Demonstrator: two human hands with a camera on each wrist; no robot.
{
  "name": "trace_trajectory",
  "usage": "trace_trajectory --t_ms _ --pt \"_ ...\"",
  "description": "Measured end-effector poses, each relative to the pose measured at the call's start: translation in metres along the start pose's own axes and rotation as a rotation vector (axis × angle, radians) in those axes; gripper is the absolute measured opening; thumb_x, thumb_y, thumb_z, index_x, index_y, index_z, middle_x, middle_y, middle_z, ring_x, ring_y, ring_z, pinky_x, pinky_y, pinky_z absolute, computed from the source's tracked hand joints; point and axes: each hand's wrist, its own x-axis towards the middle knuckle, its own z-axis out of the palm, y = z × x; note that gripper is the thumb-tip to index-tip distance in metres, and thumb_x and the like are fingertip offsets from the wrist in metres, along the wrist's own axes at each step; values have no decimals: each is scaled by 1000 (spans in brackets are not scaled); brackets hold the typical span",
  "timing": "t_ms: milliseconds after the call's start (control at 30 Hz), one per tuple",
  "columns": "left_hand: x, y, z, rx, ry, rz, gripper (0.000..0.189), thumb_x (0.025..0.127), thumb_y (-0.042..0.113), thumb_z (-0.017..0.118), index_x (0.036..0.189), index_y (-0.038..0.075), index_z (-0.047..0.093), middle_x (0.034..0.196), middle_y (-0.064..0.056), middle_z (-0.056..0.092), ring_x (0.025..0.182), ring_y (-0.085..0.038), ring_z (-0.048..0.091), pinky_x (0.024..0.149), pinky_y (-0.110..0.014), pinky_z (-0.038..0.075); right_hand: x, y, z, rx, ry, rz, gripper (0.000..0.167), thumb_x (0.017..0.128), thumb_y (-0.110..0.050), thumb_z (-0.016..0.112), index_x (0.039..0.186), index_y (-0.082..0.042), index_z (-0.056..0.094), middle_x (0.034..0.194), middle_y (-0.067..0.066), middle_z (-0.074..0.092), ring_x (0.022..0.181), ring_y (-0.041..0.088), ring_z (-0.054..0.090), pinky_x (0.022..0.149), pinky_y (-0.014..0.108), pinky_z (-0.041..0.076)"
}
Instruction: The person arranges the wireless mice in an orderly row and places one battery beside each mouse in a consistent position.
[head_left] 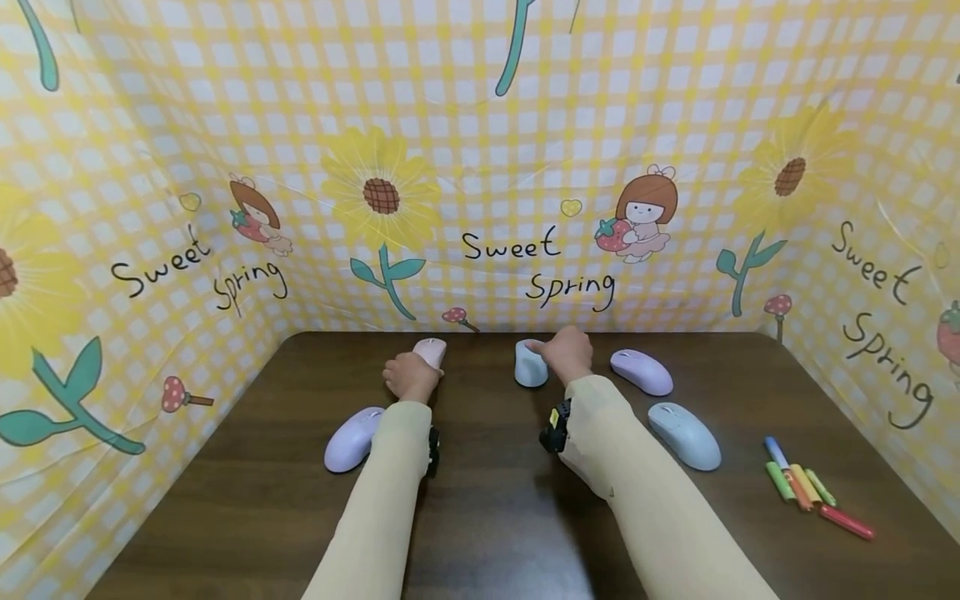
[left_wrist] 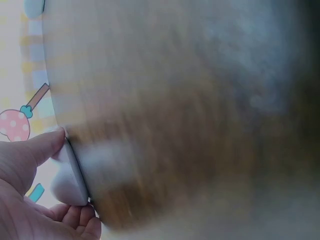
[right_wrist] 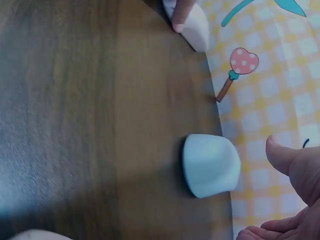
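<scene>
At the back left of the table, my left hand (head_left: 412,377) grips a pale pink computer mouse (head_left: 431,352). The left wrist view has the thumb (left_wrist: 47,144) on one side of this mouse (left_wrist: 71,180) and curled fingers on the other. My right hand (head_left: 568,353) is beside a small pale blue mouse (head_left: 531,365) near the back edge. In the right wrist view the thumb (right_wrist: 282,156) is stretched out and a gap separates the hand from the mouse (right_wrist: 210,165). A lavender mouse (head_left: 354,440) lies by the left forearm, partly covered by the sleeve.
Right of my right hand are another lavender mouse (head_left: 642,372) and a larger light blue mouse (head_left: 684,436). Several short coloured marker pens (head_left: 799,487) lie in a cluster at the right. A yellow checked cloth (head_left: 480,167) walls the dark wooden table (head_left: 480,533) at the back and sides.
</scene>
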Motion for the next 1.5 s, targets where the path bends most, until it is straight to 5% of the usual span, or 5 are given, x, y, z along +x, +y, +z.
trace_trajectory --t_ms 233,467,667,933,1500 --pt "-1 1 -2 6 15 3 73 77 28 82 122 -17 46 116 -33 47 110 -45 43 95 -52 37 9 0 -11 -97 12 -3 48 82 -51 73 73 -6 61 87 13 61 76 27 57 66 38 49" --pt "2 1 0 -18 13 -23 76 75 26 83 124 -17 44 118 -33 45 112 -45 41 96 -52 37 11 2 -27 -92 19 -38 54 82 -47 75 101 2 63 106 20 62 94 34 57 80 44 48" --pt "0 -1 -2 -23 24 -18 75 76 25 83 124 -18 45 117 -33 46 112 -45 42 95 -53 37 15 7 -38 -142 16 -106 48 85 -45 72 90 2 68 101 20 64 92 34 57 82 44 47" --pt "-4 0 -4 -14 12 -22 75 77 26 82 125 -18 45 118 -33 46 112 -45 43 96 -52 38 17 22 -57 -29 31 -127 69 85 -34 74 134 8 49 131 26 52 113 39 51 96 48 41" --pt "-7 1 -3 -6 20 -8 73 78 28 82 122 -17 45 117 -33 46 110 -44 43 95 -51 38 19 69 -101 -188 -93 -81 63 88 -34 70 127 13 52 128 31 49 111 44 48 94 52 39"
